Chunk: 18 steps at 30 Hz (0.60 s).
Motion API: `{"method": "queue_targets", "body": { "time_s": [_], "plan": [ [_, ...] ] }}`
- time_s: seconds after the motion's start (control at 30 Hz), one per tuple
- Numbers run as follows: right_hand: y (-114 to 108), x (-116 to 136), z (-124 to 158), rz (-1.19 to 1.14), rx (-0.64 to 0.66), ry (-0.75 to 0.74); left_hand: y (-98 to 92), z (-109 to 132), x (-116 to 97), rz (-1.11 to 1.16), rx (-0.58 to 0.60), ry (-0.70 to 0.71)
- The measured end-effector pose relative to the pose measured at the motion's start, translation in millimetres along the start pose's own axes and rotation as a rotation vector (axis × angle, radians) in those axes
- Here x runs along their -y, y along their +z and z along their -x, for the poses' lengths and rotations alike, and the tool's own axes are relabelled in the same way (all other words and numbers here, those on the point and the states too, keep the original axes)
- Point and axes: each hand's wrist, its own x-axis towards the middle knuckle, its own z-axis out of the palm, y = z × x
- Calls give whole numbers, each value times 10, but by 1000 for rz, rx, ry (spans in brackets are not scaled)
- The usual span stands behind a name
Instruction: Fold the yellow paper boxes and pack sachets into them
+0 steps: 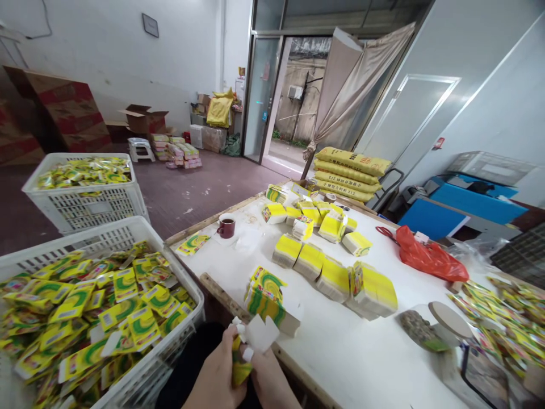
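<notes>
At the table's near edge, my left hand (217, 369) is closed around a small yellow-and-green packet (240, 372). My right hand (272, 378) grips the same packet from the other side, its fingertips partly hidden. White card flaps (260, 334) stick up above my fingers, so the packet's join with them is not clear. Just beyond my hands stands a stack of yellow-green printed cards (266, 292), with a stack of white-edged cards (292, 312) touching it on the right. Farther back, a row of yellow card stacks (334, 278) crosses the white table (323, 346).
Left of me, a white crate (193, 284) holds many yellow packets; another filled crate (97, 204) is behind it. A dark red cup (226, 227) of dark liquid stands near the table's left edge. To the right are a red bag (430, 255), a lidded jar (430, 326) and loose packets (489, 318).
</notes>
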Motion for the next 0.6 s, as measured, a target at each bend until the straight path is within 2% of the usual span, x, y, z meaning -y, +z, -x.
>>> {"method": "queue_targets", "body": {
  "time_s": [0.1, 0.27, 0.33, 0.4, 0.5, 0.57, 0.6],
  "plan": [
    [-89, -35, 44, 135, 30, -40, -9, 18, -41, 22, 69, -8],
    [-324, -202, 122, 568, 77, -330, -20, -33, -71, 137, 185, -87],
    [-396, -263, 120, 757, 113, -387, 8, -54, -34, 120, 127, -65],
    [-456, -290, 87, 841, 119, -405, 27, -66, 14, 66, 20, -61],
    [-544, -276, 17, 839, -22, -410, -37, -79, 46, -17, -85, -143],
    [-587, -229, -3, 861, -51, -426, -149, -92, 14, -25, -54, -167],
    [-596, -186, 0, 893, -13, -427, -215, -100, -17, -14, -14, -165]
  ]
}}
